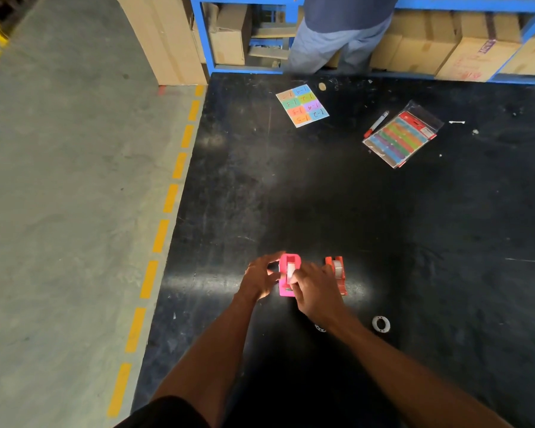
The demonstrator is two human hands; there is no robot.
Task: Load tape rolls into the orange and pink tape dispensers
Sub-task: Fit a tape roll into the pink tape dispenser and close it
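Both hands are gripping the pink dispenser on the black table: left hand clasping its side, right hand fingers pressing the tape roll seated inside. The orange dispenser is standing just right, roll already in.

I look down on a black, scuffed table with a bright glare patch near its near edge. Left of it runs grey concrete floor marked with a dashed yellow line. Beyond the far edge stands blue shelving packed with cardboard boxes.
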